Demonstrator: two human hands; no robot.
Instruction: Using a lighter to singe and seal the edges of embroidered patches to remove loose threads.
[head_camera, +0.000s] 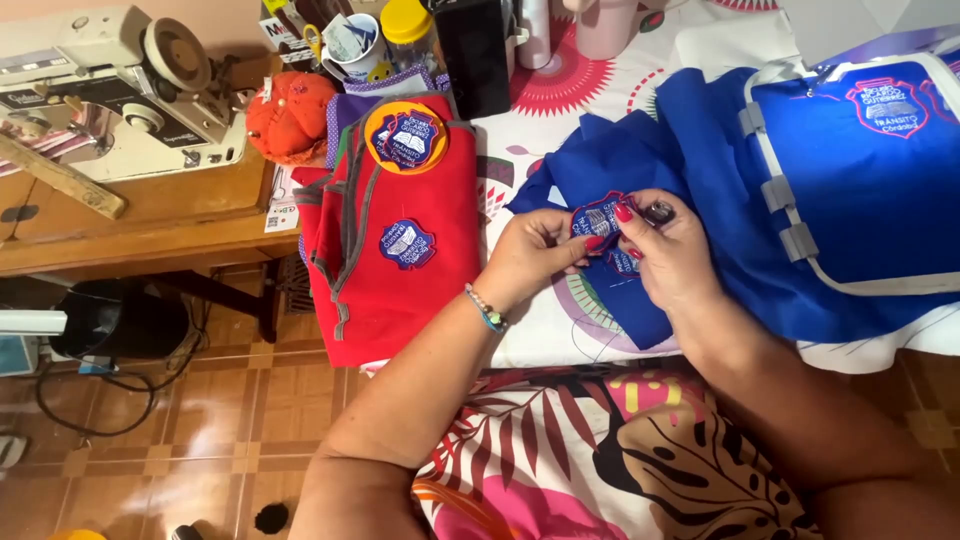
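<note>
- Small blue embroidered patch (598, 217) with red edge — held up between both hands, just above the blue fabric (640, 170) on the tabletop (545, 130).
- Left hand (525, 255): grip pinched on the patch's left edge, thumb and fingers pressed together; beaded bracelet (487, 310) on the wrist.
- Right hand (665, 245): grip pinching the patch's right side, red nails showing; a small dark thing sits by the fingertips — can't tell what.
- Blue vest (860, 160) with grey-white trim and a chest patch lies to the right, touching the blue fabric.
- Red vest (395, 230) lies to the left, with a blue patch and a round orange-rimmed one on it.
- Orange pincushion (290, 115) beside the red vest, sewing machine (120, 90) on the wooden table farther left.
- Floral cloth covers the lap below.
</note>
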